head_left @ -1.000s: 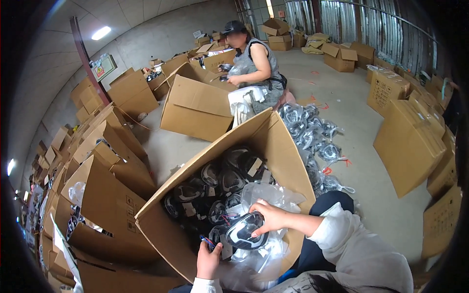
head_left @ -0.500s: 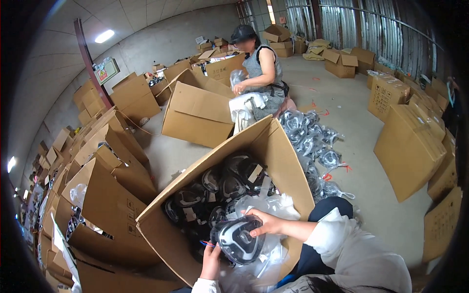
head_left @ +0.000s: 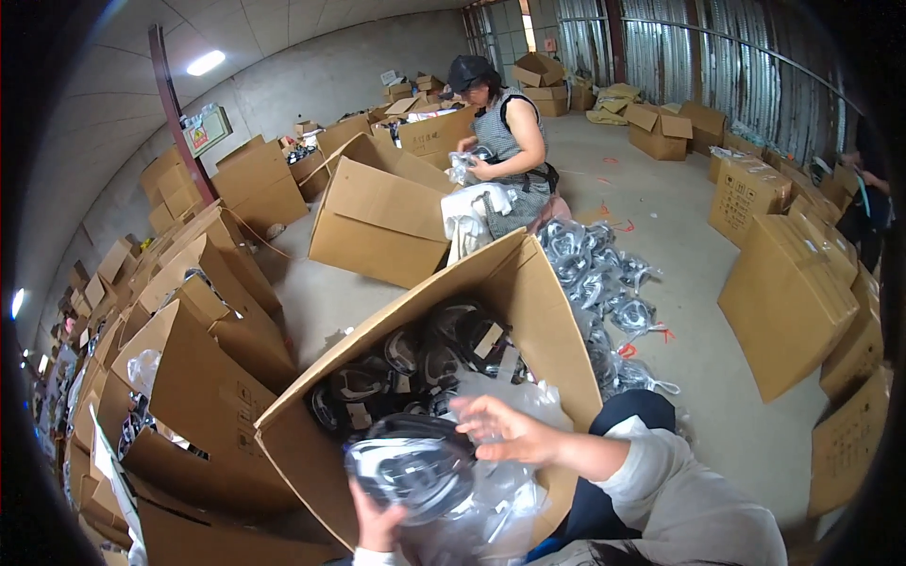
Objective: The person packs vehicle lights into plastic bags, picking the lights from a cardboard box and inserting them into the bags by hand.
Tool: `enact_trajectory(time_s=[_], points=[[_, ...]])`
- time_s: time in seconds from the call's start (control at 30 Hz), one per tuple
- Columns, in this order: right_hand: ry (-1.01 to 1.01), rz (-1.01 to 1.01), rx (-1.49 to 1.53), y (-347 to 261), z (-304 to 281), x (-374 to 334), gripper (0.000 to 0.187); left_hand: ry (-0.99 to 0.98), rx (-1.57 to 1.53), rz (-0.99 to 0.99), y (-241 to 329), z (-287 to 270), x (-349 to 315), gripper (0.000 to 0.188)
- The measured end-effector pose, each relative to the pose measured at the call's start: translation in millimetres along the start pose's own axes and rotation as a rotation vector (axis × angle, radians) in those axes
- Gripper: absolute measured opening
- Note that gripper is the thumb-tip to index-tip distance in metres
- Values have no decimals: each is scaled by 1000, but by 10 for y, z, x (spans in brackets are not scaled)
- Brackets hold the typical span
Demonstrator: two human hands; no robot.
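Low over the big open cardboard box, my left hand [head_left: 379, 524] grips the near edge of a rounded piece [head_left: 411, 472] with a dark rim and a clear, shiny shell. The piece is blurred, so its kind is hard to tell. My right hand [head_left: 514, 434] hovers just to the right of it, fingers apart and holding nothing, a little smeared by motion. Crumpled clear plastic bags [head_left: 517, 476] lie under and beside the right hand. More dark rounded pieces [head_left: 359, 380] with pale tags fill the box's far and left part.
The box's walls [head_left: 555, 311] rise around my hands. Clear-bagged pieces [head_left: 590, 283] lie heaped on the floor to its right. Ahead, another person [head_left: 514, 141] sits handling a bagged piece beside an open carton [head_left: 377, 222]. Cartons line the left [head_left: 203, 377] and right [head_left: 788, 302].
My right hand has let go of the piece and opened. My left hand has shifted left with it, and the piece has tilted. The other person's hands have moved lower.
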State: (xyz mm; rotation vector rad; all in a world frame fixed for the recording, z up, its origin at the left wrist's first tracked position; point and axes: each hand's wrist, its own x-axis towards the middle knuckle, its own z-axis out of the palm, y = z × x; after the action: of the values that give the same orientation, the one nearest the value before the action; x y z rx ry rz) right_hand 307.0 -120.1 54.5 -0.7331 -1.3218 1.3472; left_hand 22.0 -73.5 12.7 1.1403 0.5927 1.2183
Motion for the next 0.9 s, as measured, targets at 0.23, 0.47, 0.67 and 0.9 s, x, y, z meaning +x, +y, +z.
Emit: enact_trajectory(time_s=[0.23,0.47,0.67,0.9], points=[[-1,-332,84,-1062,-106,-294,63,26,-109,-112,-44,-181,-268,89],[-514,-82,444,-1060,252,-123,60,-35,-98,-150,-127,-154,-214,85],[2,-35,-808,-339,-86,226,58,-126,-81,-209,-263,-90,-118,81],[-24,-119,-763,-212,148,323,47,-196,-103,-302,-592,-89,-93,78]])
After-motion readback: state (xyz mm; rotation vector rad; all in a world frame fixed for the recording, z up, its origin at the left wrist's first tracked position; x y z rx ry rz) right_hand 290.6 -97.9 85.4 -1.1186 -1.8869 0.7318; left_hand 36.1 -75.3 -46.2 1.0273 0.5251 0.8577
